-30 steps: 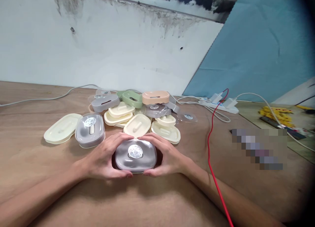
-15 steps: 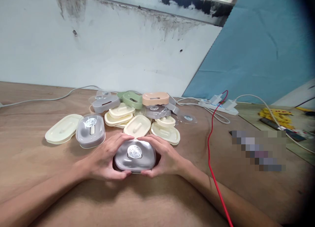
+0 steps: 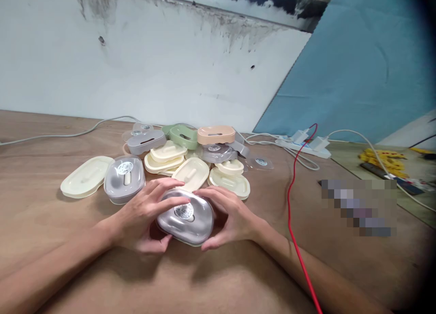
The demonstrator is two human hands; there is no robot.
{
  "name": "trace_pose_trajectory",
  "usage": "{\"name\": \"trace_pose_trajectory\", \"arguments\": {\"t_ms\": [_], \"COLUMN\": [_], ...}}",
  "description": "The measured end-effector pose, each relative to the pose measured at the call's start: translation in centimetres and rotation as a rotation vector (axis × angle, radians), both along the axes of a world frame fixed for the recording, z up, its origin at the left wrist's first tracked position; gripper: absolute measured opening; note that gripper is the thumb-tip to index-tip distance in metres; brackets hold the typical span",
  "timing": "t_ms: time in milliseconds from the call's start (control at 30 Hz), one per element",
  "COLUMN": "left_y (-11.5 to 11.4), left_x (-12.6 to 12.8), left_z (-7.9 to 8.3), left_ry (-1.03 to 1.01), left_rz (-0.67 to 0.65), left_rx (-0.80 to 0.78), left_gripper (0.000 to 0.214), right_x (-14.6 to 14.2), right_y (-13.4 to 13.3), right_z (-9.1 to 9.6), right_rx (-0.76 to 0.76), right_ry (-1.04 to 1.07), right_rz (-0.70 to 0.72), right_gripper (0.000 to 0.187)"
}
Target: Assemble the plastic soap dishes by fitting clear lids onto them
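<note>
A grey oval soap box [image 3: 199, 221] with a clear lid and a round silvery sticker [image 3: 184, 211] is between my two hands, above the table. My left hand [image 3: 145, 218] is closed around its left end, with one finger lying across the lid near the sticker and the thumb at the near edge. My right hand [image 3: 230, 218] curves around the right end, fingertips at the far edge and thumb at the near corner. Left of my left hand stands a similar lidded grey soap box [image 3: 124, 184]. Just beyond the held box lies a cream oval tray [image 3: 191, 173].
A pile of cream trays [image 3: 166, 162], a green shell [image 3: 184, 137], a peach shell [image 3: 215, 134] and a grey shell [image 3: 146, 142] lies behind my hands. At far left is another cream tray [image 3: 81, 180]. A red cable [image 3: 291, 223] crosses the table near a white power strip [image 3: 303, 147].
The soap box has turned slightly, its right end swinging nearer to me. A left finger has moved onto the lid, and the left thumb has slid left along the near edge.
</note>
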State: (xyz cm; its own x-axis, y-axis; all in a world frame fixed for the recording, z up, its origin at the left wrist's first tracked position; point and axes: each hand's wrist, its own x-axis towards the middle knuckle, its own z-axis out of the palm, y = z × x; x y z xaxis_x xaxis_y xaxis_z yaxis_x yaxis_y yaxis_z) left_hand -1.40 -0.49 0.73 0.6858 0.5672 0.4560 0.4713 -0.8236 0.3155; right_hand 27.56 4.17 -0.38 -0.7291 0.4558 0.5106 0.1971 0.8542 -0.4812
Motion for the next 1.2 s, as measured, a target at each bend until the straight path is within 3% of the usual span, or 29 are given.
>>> {"name": "trace_pose_trajectory", "arguments": {"t_ms": [333, 567, 733, 867, 1033, 1200], "left_y": [0.4, 0.3, 0.6, 0.5, -0.4, -0.6], "left_x": [0.0, -0.1, -0.5, -0.8, -0.4, -0.2], "left_z": [-0.2, 0.0, 0.1, 0.1, 0.4, 2.4], "left_ry": [-0.053, -0.044, -0.058, -0.062, 0.028, 0.144], "left_rz": [-0.017, -0.003, -0.002, 0.066, 0.148, 0.068], "left_rx": [-0.003, -0.025, 0.048, 0.192, 0.247, 0.133], "left_gripper": [0.066, 0.070, 0.052, 0.033, 0.062, 0.050], "right_x": [-0.6, -0.5, -0.8, -1.0, -1.6, -1.8], "right_y": [-0.6, -0.3, -0.4, -0.8, -1.4, -1.5], "right_z": [0.0, -0.2, 0.3, -0.2, -0.9, -0.7], "right_rx": [0.032, 0.037, 0.042, 0.155, 0.296, 0.276], "right_ry": [0.006, -0.063, -0.128, -0.145, -0.153, -0.163], "right_rz": [0.021, -0.042, -0.031, -0.015, 0.001, -0.015], "right_gripper": [0.103, 0.109, 0.084, 0.069, 0.041, 0.029]}}
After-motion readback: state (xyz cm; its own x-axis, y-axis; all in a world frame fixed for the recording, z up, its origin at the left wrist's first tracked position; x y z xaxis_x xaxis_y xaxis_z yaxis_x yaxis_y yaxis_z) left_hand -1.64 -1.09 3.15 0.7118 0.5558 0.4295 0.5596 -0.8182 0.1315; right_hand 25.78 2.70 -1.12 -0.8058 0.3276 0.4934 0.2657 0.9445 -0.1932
